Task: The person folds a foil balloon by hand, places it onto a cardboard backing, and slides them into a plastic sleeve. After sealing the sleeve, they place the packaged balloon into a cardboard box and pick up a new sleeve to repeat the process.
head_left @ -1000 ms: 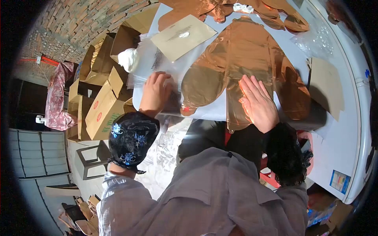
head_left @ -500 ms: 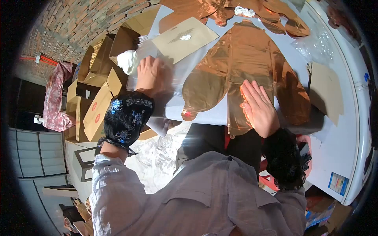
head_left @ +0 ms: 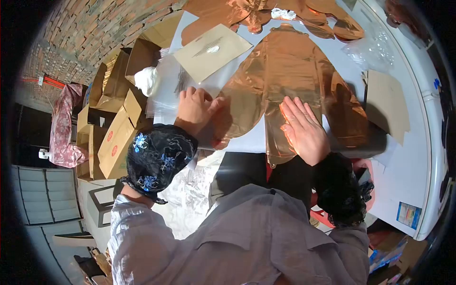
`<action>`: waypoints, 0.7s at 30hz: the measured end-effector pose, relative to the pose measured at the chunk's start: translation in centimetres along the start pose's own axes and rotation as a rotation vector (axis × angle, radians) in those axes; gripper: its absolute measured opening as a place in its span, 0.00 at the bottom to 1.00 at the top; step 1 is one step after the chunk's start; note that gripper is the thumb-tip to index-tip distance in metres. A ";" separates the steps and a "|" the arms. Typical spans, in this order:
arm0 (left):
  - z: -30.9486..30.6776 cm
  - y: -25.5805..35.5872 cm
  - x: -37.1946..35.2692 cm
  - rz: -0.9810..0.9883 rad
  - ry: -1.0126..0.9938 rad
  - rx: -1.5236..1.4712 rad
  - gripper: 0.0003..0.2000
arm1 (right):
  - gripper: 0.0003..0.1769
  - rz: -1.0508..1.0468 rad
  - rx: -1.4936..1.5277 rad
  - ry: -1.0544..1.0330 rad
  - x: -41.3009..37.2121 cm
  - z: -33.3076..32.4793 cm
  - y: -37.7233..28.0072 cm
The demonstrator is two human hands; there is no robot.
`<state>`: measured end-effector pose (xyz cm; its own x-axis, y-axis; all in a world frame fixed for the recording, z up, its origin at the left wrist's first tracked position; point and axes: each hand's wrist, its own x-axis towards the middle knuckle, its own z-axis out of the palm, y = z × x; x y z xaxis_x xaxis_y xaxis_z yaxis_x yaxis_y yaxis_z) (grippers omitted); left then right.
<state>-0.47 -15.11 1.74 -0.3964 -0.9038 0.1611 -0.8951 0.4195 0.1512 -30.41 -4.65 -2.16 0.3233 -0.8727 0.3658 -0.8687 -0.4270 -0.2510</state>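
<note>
A shiny copper-coloured foil balloon [head_left: 290, 71] lies flat before me, its lower end hanging past the near table edge. My right hand [head_left: 305, 133] rests palm down on its lower middle part, fingers stretched out and together. At the balloon's left edge is my left hand [head_left: 195, 109], fingers loosely bent and thumb reaching out toward the foil; its fingertips are partly hidden. Just beyond the left hand lies clear plastic film [head_left: 164, 78]. A beige card [head_left: 213, 52] with a small white patch on it sits above that hand.
More copper foil pieces [head_left: 213, 21] and a white bundle [head_left: 283, 14] lie at the far side. Left of the table stand open cardboard boxes [head_left: 116, 137] and a white wad [head_left: 146, 80]. At right are a beige sheet [head_left: 387, 104], crumpled clear plastic [head_left: 373, 52] and a white appliance [head_left: 403, 175].
My left hand has moved right and nearer to me, from the plastic film to the balloon's left edge. The right hand stays flat on the foil. The view has shifted slightly.
</note>
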 end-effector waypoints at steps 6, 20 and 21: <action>-2.3 1.1 1.9 -0.122 -0.325 -0.216 0.19 | 0.28 0.005 -0.007 -0.013 -0.1 0.2 0.0; -0.9 9.7 2.9 -0.093 -0.443 -1.140 0.10 | 0.26 -0.005 -0.072 0.002 -0.4 0.8 0.4; -0.7 10.2 3.3 -0.043 -0.458 -1.081 0.11 | 0.25 0.003 -0.065 -0.013 -0.4 0.7 0.4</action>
<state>-10.74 -13.76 4.46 -0.6037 -0.7725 -0.1967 -0.3582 0.0424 0.9327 -30.60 -4.58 -2.99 0.3248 -0.8771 0.3538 -0.8922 -0.4083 -0.1931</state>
